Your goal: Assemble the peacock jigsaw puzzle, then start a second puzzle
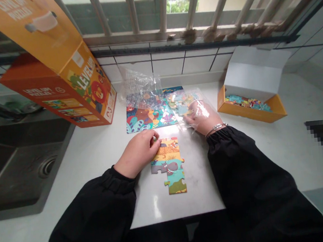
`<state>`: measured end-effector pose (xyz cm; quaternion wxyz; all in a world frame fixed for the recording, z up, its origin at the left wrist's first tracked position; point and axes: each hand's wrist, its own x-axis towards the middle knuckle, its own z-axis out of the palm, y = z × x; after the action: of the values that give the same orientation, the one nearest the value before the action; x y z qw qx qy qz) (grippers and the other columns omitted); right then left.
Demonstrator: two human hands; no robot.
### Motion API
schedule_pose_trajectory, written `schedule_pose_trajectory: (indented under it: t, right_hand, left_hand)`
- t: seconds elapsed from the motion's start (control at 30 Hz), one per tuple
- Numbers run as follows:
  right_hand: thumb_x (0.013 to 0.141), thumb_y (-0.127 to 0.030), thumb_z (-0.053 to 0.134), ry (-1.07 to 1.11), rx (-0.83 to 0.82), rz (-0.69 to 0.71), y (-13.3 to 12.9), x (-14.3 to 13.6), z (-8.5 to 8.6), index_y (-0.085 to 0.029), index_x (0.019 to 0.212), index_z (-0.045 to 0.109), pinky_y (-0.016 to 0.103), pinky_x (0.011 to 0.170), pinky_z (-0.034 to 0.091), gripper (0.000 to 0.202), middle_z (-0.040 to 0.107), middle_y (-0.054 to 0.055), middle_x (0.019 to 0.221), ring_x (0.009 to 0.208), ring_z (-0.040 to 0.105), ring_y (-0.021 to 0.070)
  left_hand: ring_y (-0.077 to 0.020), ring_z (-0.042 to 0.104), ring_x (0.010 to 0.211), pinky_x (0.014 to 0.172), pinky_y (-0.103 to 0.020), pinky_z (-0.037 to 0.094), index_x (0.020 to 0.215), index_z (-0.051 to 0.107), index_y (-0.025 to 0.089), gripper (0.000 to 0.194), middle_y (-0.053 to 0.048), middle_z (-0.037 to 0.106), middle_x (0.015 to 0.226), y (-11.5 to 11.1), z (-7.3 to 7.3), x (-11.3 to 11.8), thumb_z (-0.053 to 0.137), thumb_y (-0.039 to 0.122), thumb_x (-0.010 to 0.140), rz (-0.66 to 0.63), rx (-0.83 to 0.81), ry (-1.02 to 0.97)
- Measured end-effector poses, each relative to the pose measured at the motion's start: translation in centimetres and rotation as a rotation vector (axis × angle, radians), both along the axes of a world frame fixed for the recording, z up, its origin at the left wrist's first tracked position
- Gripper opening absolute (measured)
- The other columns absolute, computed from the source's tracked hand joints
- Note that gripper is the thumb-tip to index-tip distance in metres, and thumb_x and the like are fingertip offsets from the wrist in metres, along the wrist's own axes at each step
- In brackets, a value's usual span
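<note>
A partly joined jigsaw puzzle (173,167) lies flat on the counter, showing a grey hippo and yellow animal parts. At its upper left edge rests my left hand (141,151), fingers curled in and thumb over the edge; what they hold, if anything, is hidden. My right hand (205,117) is inside a clear plastic bag (180,125) of loose puzzle pieces (181,101). Its fingers are closed at a piece, partly blurred by the shiny plastic. Under the bag lies a colourful picture sheet (150,118) with a bear and a rabbit.
A tall orange puzzle box (76,95) stands open at the left, beside a sink (25,164). Crumpled clear plastic (140,83) lies at the back. At the right, an open yellow box (249,112) holds more pieces. A tiled wall and barred window close off the back.
</note>
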<state>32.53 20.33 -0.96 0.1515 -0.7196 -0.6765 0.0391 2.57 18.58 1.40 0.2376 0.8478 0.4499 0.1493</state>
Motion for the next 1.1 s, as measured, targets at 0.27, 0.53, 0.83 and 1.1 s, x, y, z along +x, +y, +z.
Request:
schedule_pose_trajectory:
  t: [0.27,0.53,0.83,1.1]
  right_hand:
    - [0.099,-0.039,0.068,-0.174,-0.048,0.063,-4.6,-0.2,1.4,-0.012,0.126,0.07,0.046,0.099,0.052,0.038,0.07,0.022,0.123,0.114,0.065,0.0355]
    - [0.096,-0.035,0.067,0.044,0.082,0.112,-13.5,1.0,-0.2,-0.021,0.13,0.066,0.054,0.099,0.059,0.037,0.074,0.016,0.123,0.112,0.07,0.0363]
    - [0.099,-0.04,0.069,0.339,0.256,-0.046,-18.6,1.2,-0.6,-0.025,0.128,0.067,0.045,0.097,0.063,0.032,0.077,0.01,0.125,0.111,0.076,0.0283]
    - [0.098,-0.052,0.063,0.274,0.29,-0.43,-18.2,4.8,-1.9,-0.019,0.135,0.069,0.052,0.098,0.059,0.05,0.076,0.018,0.123,0.109,0.072,0.0332]
  left_hand:
    - [-0.0211,0.062,0.08,0.072,-0.035,0.043,0.1,0.071,0.02,0.015,-0.004,0.068,0.088,0.1,-0.2,-0.1,0.061,0.031,0.1,-0.004,-0.002,-0.004]
    - [-0.0215,0.063,0.081,0.073,-0.035,0.044,0.102,0.071,0.02,0.018,-0.005,0.069,0.09,0.2,-0.3,-0.1,0.06,0.034,0.1,-0.013,0.011,0.015]
    - [-0.0224,0.064,0.081,0.072,-0.035,0.043,0.103,0.071,0.021,0.023,-0.005,0.07,0.089,0.1,0.1,0.0,0.059,0.039,0.1,-0.014,0.03,0.053]
    - [-0.0223,0.065,0.079,0.07,-0.034,0.043,0.102,0.071,0.022,0.024,-0.004,0.071,0.087,0.2,0.1,-0.1,0.059,0.042,0.1,-0.01,0.029,0.049]
